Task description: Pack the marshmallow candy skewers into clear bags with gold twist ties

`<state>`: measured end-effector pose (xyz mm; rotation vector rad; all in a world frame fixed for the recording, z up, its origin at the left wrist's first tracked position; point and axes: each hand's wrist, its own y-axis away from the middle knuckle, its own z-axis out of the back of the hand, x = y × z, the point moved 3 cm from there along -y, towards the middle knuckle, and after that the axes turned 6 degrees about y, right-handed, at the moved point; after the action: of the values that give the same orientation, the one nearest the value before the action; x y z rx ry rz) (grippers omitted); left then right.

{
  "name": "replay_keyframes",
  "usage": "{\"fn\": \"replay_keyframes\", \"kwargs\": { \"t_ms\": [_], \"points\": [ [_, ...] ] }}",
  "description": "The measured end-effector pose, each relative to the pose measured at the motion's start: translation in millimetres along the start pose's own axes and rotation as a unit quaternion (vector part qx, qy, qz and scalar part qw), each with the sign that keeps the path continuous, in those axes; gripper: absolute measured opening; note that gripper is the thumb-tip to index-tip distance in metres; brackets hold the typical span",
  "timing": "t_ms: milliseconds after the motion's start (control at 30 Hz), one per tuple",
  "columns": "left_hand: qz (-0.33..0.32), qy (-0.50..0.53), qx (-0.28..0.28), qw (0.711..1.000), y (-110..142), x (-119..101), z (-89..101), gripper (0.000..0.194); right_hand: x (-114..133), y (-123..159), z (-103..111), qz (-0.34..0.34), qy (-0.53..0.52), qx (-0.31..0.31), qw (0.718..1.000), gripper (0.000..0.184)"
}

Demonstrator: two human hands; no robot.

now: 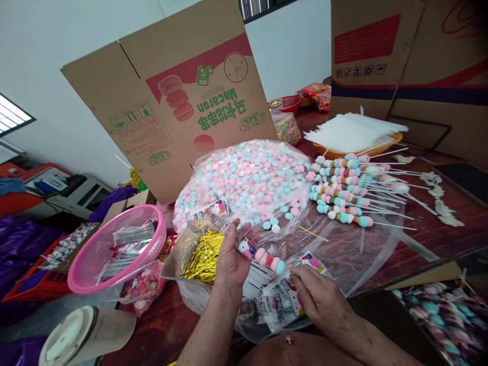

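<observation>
My left hand [235, 258] is closed around a candy skewer [270, 261] of pink, white and blue pieces, its tip pointing right. Clear printed film shows around part of the skewer and above the fingers. My right hand [318, 290] pinches the edge of a printed clear plastic wrapper [280, 300], which lies over several others in front of my body. Beside my left hand, gold twist ties [202, 256] fill a tray. Behind both hands, a large clear bag of pink, white and blue candies [247, 178] spreads across the table.
Finished skewers [343, 190] are piled at the right, before a basket [396, 138] of white sticks. A pink basket [162, 229] holds wrapped packs. A lidded cup [72, 330] stands front left. Cardboard boxes [198, 101] rise behind; more skewers [446, 315] fill a lower right box.
</observation>
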<state>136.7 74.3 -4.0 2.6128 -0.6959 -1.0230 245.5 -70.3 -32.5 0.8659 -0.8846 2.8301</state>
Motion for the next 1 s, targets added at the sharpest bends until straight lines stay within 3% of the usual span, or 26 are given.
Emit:
{"fn": "replay_keyframes", "kwargs": {
  "t_ms": [233, 333, 467, 633, 800, 867, 933, 1000],
  "points": [
    [0.011, 0.064, 0.141, 0.988, -3, -17, 6.5, 0.024, 1, -8, 7, -0.077, -0.13, 0.07, 0.986, 0.022],
    [0.005, 0.071, 0.109, 0.992, -7, -12, 5.2, 0.02, 4, -9, 7, -0.103, -0.159, 0.107, 0.976, 0.025],
    [-0.002, 0.106, 0.06, 0.993, -7, -2, 2.9, 0.04, 8, -10, 5, -0.103, -0.168, 0.121, 0.973, 0.025],
    [-0.024, 0.096, 0.027, 0.995, -7, 1, 4.1, 0.047, 2, -6, 1, -0.101, -0.115, 0.052, 0.987, 0.023],
    [-0.095, 0.044, 0.026, 0.994, -9, -1, 7.3, 0.048, 1, 2, -1, -0.029, 0.007, -0.018, 0.999, 0.022],
    [-0.096, 0.036, 0.029, 0.994, -8, 2, 8.3, 0.048, 1, 2, -2, -0.045, -0.022, -0.003, 0.999, 0.023],
    [-0.066, 0.053, 0.022, 0.996, -8, 8, 9.3, 0.049, 1, 0, -3, -0.108, -0.111, 0.041, 0.987, 0.022],
    [-0.034, 0.077, 0.007, 0.996, -7, 11, 9.6, 0.051, 1, 0, -7, -0.199, -0.252, 0.105, 0.941, 0.026]
  ]
}}
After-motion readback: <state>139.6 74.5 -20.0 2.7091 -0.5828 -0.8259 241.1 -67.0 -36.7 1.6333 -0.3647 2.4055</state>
